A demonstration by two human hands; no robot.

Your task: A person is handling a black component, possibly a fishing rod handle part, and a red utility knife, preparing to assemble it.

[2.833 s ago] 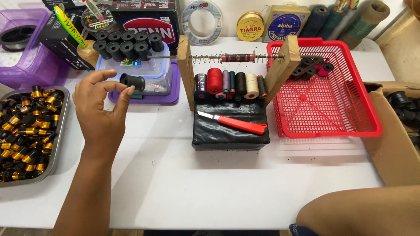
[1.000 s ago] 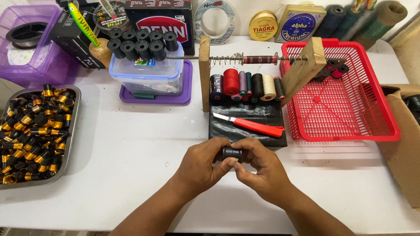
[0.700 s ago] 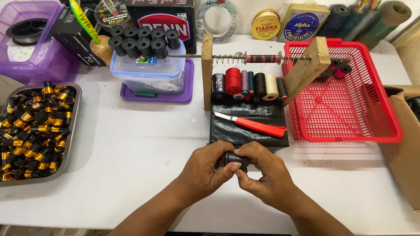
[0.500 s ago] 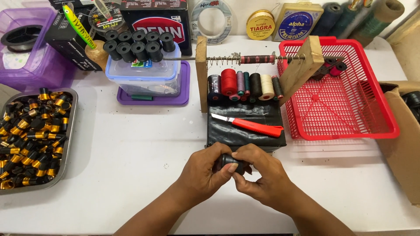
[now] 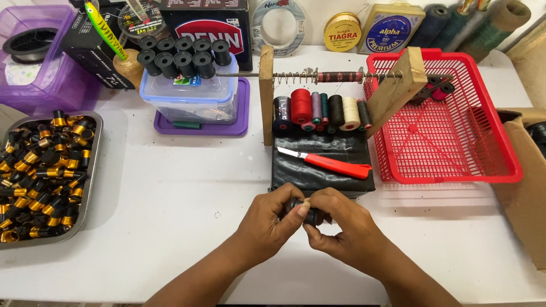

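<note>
Both my hands meet over the white table (image 5: 170, 187) in front of me. My left hand (image 5: 267, 219) and my right hand (image 5: 341, 227) pinch a small black cylinder (image 5: 304, 211) between their fingertips, most of it hidden by the fingers. Just beyond them lies a black block (image 5: 321, 165) with a red-handled utility knife (image 5: 327, 163) on top. Behind that, a wooden rack (image 5: 266, 94) carries a spring rod and several thread spools (image 5: 318, 108).
A metal tray (image 5: 94, 142) of black-and-gold small parts sits at the left. Several black cylinders (image 5: 182, 54) stand on a clear plastic box on a purple lid. A red mesh basket (image 5: 449, 142) lies at the right, beside a brown cardboard box (image 5: 526, 170). Boxes and line spools line the back.
My left hand, earlier raised near the clear box with a black cylinder, has come down to the front. Both hands now hold the cylinder together and turn it slightly.
</note>
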